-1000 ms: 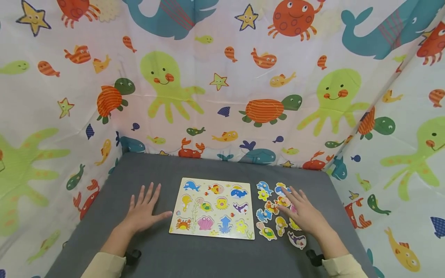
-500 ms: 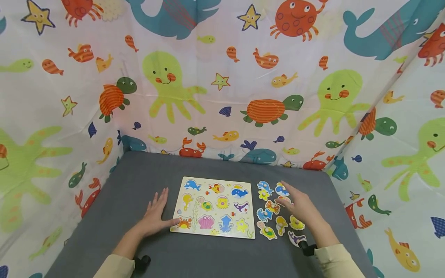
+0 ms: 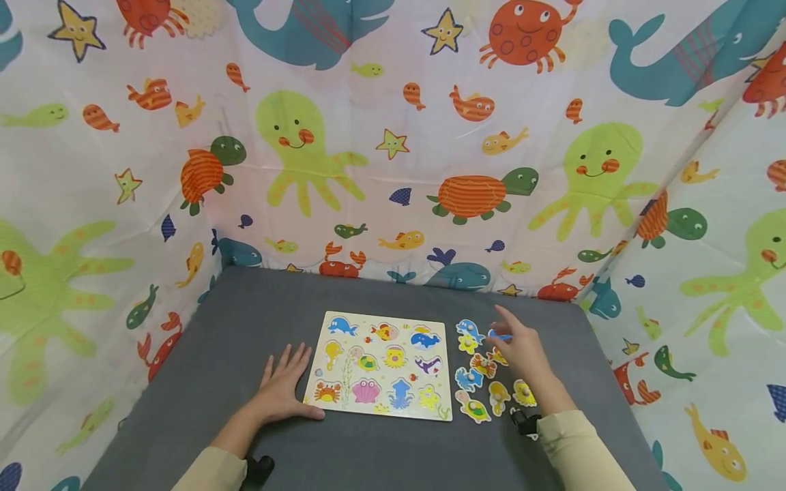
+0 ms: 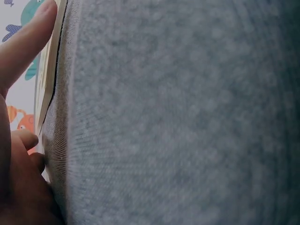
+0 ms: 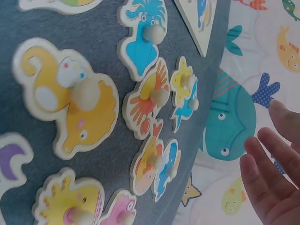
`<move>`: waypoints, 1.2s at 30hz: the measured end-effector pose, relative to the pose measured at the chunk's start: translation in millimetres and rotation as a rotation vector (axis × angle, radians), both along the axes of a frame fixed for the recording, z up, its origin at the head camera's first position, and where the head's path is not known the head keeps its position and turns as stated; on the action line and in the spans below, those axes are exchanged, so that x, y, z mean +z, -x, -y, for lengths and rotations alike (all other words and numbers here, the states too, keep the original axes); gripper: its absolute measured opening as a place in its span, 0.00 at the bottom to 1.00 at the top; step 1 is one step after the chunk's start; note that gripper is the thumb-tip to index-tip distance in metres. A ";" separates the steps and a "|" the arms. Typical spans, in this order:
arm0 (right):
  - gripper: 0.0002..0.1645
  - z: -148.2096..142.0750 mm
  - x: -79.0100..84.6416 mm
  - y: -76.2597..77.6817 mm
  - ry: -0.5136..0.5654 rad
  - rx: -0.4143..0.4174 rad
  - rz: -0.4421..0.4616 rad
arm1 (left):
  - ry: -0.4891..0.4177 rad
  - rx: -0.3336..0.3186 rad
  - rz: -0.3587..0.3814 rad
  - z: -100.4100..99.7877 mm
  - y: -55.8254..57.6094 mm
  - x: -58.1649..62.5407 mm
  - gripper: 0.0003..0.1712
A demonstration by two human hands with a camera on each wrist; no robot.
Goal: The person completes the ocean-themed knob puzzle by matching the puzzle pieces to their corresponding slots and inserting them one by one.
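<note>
My left hand [image 3: 282, 389] lies at the front left corner of a wooden puzzle board [image 3: 353, 337], fingers spread, thumb along its front edge. In the left wrist view the thumb [image 4: 28, 42] overlaps the board's side [image 4: 49, 79]. My right hand [image 3: 529, 351] hovers over loose knobbed pieces right of the board, with nothing in its fingers. Its fingertips overlap a blue whale piece [image 3: 503, 336] in the head view; the right wrist view shows the whale piece [image 5: 167, 164] lying apart from the fingers [image 5: 267, 159]. Near it lie a goldfish piece [image 5: 144, 171] and a crab piece [image 5: 140, 105].
Also loose on the grey table [image 3: 368, 450] are a seahorse piece [image 5: 105, 108], squid piece [image 5: 136, 56], turtle piece [image 3: 474, 407], yellow octopus piece [image 5: 58, 201] and pink piece [image 5: 117, 206]. A star piece [image 5: 178, 82] overlaps a dolphin piece [image 5: 183, 112]. Patterned cloth [image 3: 393, 204] surrounds the table.
My left hand has moved right, from beside the board onto its front left corner. My right hand has turned from spread flat over the pieces to a sideways pose near the blue whale piece.
</note>
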State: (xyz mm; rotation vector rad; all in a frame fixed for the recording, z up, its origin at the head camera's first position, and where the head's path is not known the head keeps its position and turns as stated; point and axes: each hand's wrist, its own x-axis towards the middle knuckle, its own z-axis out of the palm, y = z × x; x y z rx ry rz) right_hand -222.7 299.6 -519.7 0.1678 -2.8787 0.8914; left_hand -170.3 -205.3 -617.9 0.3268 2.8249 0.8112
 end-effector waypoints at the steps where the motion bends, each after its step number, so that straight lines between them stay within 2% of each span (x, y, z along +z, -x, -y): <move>1: 0.47 1.2 -0.3 1.2 0.001 0.000 0.003 | 0.013 -0.005 0.000 -0.2 0.0 1.5 0.85; 5: 0.48 5.8 -1.2 6.3 0.007 0.004 0.025 | 0.039 -0.007 -0.005 -0.7 -0.7 4.6 0.82; 12: 0.46 10.3 -6.2 18.4 0.042 -0.025 -0.006 | 0.034 -0.007 -0.032 -1.8 -1.7 6.0 0.78; 15: 0.46 11.9 -9.6 24.1 0.064 -0.065 0.006 | 0.006 -0.010 -0.041 -2.1 0.3 2.7 0.77; 21: 0.45 14.8 -23.0 36.8 0.099 -0.107 0.065 | 0.021 -0.005 -0.042 0.6 2.8 -10.9 0.79; 24: 0.45 15.6 -31.0 42.1 0.114 -0.120 0.081 | 0.005 -0.005 -0.045 1.3 1.8 -12.4 0.79; 29: 0.44 15.0 -44.2 49.8 0.135 -0.161 0.085 | -0.019 -0.018 -0.033 0.4 -1.6 -6.0 0.78; 33: 0.43 15.4 -51.2 55.4 0.173 -0.198 0.097 | 0.023 -0.016 -0.023 -1.3 -3.2 0.2 0.77; 36: 0.42 16.5 -54.8 58.5 0.236 -0.255 0.126 | 0.047 -0.016 -0.025 -2.4 -3.5 3.2 0.76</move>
